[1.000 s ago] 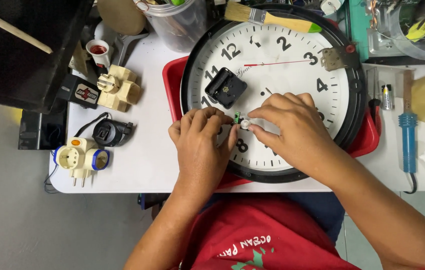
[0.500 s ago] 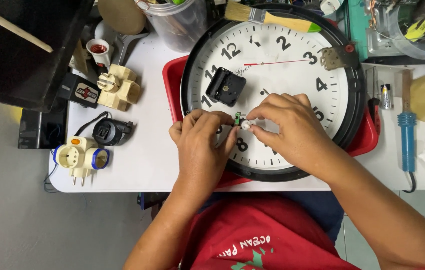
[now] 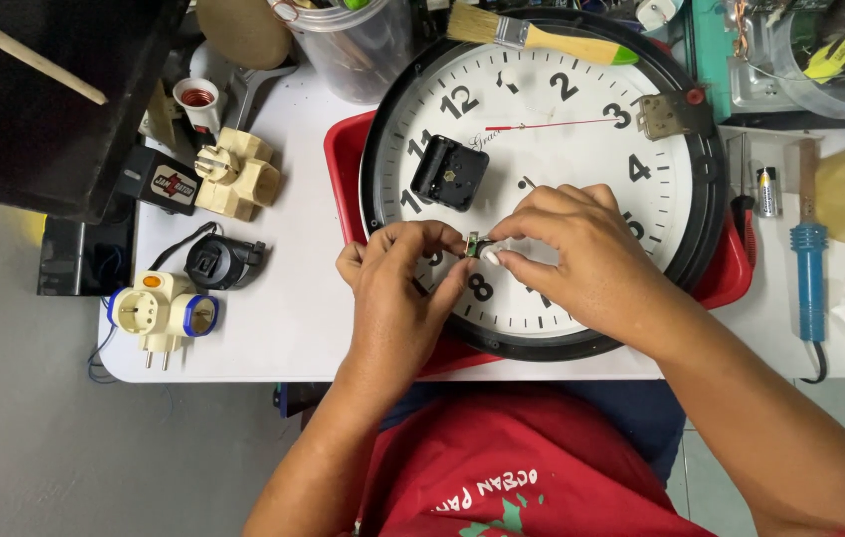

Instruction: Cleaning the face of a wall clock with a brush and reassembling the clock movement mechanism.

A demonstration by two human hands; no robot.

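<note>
Head view, looking straight down. Both hands meet over the lower middle of a large wall clock [image 3: 542,179] lying face up on a red tray [image 3: 343,169] on the white desk [image 3: 293,298]. The left hand [image 3: 397,288] has thumb and forefinger pinched on a small green-and-metal part [image 3: 473,245], and the right hand [image 3: 581,254] grasps the same part from the 3 o'clock side, with something small and white at its fingertips; what that white bit is cannot be told.

Compared with half a second and a full second ago, very little has shifted: the fingertips have drawn slightly tighter round the part, and it sits in nearly the same spot over the dial, near the printed eight. The clock, tray and everything round them lie where they did. That reads, as a judgement, as fine fingertip work on the part itself rather than a move from place to place.

At 11 o'clock from the hands a black square clock movement [image 3: 449,171] rests on the dial, apart from them. A thin red second hand [image 3: 552,125] lies across the face toward 1 o'clock. At 12 o'clock a paintbrush [image 3: 542,38] lies over the clock's rim. Well off at 9 o'clock are cream plug adapters [image 3: 238,174] and a white-and-blue adapter [image 3: 164,310]; at 3 o'clock a blue soldering iron [image 3: 808,268] lies on the desk.
</note>
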